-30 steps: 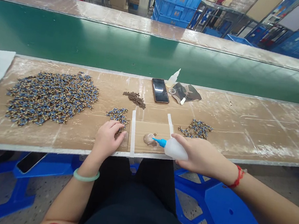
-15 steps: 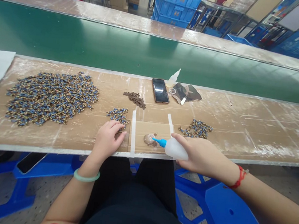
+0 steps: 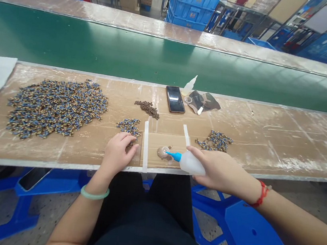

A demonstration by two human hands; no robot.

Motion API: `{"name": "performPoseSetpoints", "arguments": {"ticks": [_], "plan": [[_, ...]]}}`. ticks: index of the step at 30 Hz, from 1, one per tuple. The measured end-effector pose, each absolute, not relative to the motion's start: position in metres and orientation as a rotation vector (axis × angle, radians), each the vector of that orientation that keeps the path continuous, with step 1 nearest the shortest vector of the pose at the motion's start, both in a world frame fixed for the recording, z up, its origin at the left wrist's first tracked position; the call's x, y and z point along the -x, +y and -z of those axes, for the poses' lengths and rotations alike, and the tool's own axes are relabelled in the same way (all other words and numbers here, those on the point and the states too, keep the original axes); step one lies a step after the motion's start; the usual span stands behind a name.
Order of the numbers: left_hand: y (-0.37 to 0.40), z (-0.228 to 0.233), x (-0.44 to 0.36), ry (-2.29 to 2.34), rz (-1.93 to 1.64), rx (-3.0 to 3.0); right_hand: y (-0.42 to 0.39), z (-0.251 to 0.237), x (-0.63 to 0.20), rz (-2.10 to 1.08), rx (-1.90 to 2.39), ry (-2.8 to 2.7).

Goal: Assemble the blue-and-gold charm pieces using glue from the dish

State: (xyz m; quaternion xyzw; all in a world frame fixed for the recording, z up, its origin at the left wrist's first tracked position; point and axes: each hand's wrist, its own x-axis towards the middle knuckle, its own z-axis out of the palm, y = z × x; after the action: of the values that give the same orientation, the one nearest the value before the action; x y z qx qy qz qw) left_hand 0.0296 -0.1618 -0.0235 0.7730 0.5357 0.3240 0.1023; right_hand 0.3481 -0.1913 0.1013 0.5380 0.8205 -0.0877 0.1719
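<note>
My right hand (image 3: 216, 167) is closed around a white squeeze bottle (image 3: 191, 163) with a blue nozzle. The bottle is tilted, its tip over a small glossy puddle (image 3: 163, 152) on a cardboard piece (image 3: 158, 138). Whether the tip touches the puddle is hard to see. At the left of the cardboard, my left hand (image 3: 119, 153) lies on the table, fingers bent, thumb apart from them. It partly covers a small pile of blue and gold metal parts (image 3: 128, 125). Another small pile of the same parts (image 3: 215, 140) is beyond my right hand.
A large heap of these parts (image 3: 58, 108) covers the left. Small brown pieces (image 3: 147, 108), a phone (image 3: 175, 99), a clear dropper bottle (image 3: 189, 85) and a dark pouch (image 3: 208, 103) lie farther back. White tape strips (image 3: 146, 146) cross the cardboard. A green belt (image 3: 124, 51) runs behind.
The nozzle tip has shifted very slightly left over the puddle, whose glossy surface looks a little different. My left hand has stayed still.
</note>
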Motion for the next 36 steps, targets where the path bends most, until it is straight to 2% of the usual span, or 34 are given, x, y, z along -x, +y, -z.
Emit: {"name": "performPoseSetpoints", "arguments": {"ticks": [36], "plan": [[-0.163,0.023,-0.030,1.576,-0.945,-2.272,-0.177,-0.101,-0.353,0.100,-1.496,2.405]]}}
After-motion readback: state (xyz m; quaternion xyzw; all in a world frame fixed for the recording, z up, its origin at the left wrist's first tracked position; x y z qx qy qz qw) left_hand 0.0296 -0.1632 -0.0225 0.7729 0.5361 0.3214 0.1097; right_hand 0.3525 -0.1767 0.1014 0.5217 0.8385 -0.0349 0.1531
